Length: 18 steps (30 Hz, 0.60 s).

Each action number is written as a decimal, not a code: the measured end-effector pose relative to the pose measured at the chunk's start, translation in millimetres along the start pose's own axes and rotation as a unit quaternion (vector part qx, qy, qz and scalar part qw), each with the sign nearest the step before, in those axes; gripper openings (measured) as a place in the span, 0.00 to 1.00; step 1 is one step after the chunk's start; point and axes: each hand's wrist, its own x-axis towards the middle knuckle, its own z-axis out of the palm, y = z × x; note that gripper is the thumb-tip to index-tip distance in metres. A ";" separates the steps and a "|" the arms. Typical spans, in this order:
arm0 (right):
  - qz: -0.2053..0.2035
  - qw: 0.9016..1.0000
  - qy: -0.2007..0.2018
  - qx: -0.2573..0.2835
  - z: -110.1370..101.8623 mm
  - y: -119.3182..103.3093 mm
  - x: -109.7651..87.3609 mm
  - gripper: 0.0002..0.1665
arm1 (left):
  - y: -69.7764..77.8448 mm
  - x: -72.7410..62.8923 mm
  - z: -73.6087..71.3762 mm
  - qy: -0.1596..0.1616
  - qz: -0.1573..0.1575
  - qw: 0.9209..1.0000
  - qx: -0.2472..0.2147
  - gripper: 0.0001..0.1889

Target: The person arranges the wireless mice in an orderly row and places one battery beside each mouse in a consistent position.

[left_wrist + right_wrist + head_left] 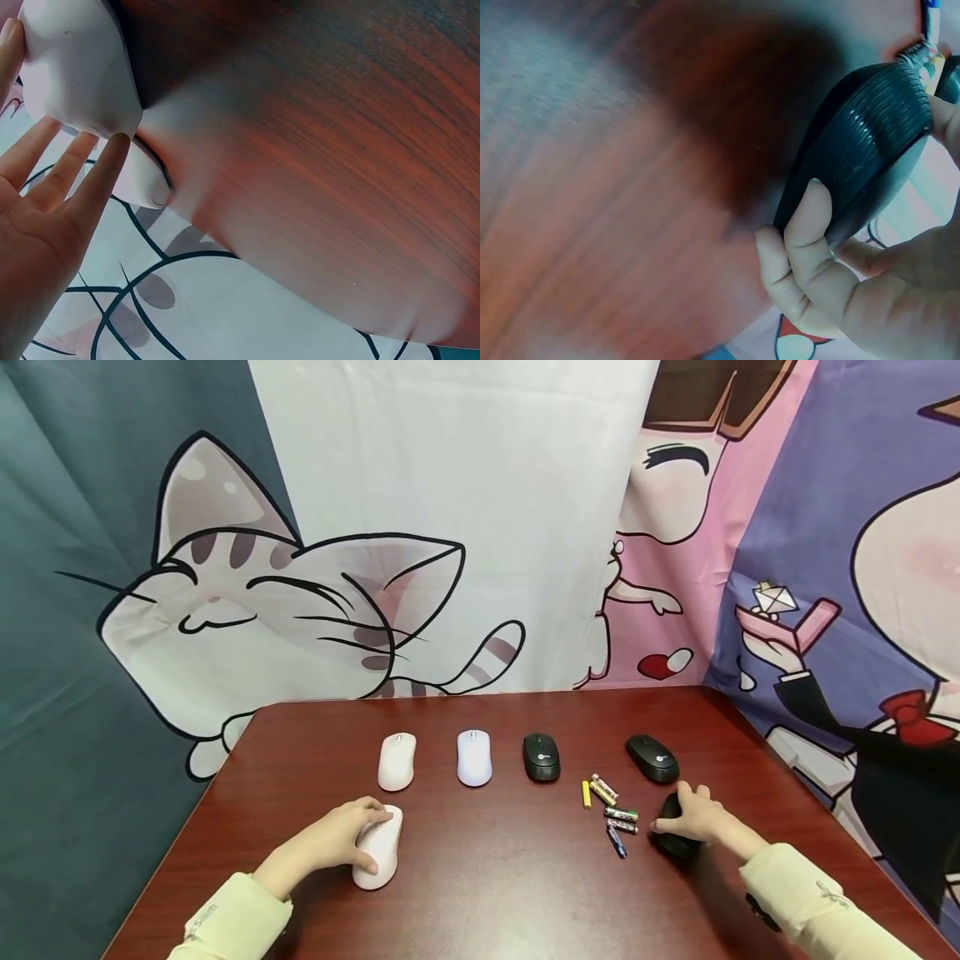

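My left hand grips a white computer mouse at the front left of the table, thumb on the near side and fingers toward its far end. In the left wrist view, that white mouse has the fingertips against its edge. On the right, my right hand holds a black computer mouse from above, covering part of it. The right wrist view shows fingers curled along the side of the black mouse, which has a ribbed surface. Several small batteries lie left of that hand.
Along the back of the brown table stand a cream-white mouse, a pale lavender mouse, a black mouse and a second black mouse at an angle. A printed cartoon curtain hangs behind the table.
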 end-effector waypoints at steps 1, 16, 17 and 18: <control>-0.007 1.000 0.004 -0.005 -1.9 -1.6 0.1 0.44 | 0.4 0.0 0.3 -0.001 -0.001 1.000 -0.001 0.38; -0.117 0.992 0.029 -0.032 -10.3 -48.3 10.5 0.43 | -2.1 -2.4 0.7 0.002 -0.001 1.000 -0.005 0.38; -0.125 0.991 0.030 -0.032 -10.1 -51.8 10.2 0.42 | -2.2 -2.3 1.0 0.001 -0.001 1.000 -0.004 0.38; -0.132 0.990 0.030 -0.031 -10.0 -55.5 10.0 0.42 | -2.5 -2.3 1.1 0.001 -0.002 1.000 -0.003 0.38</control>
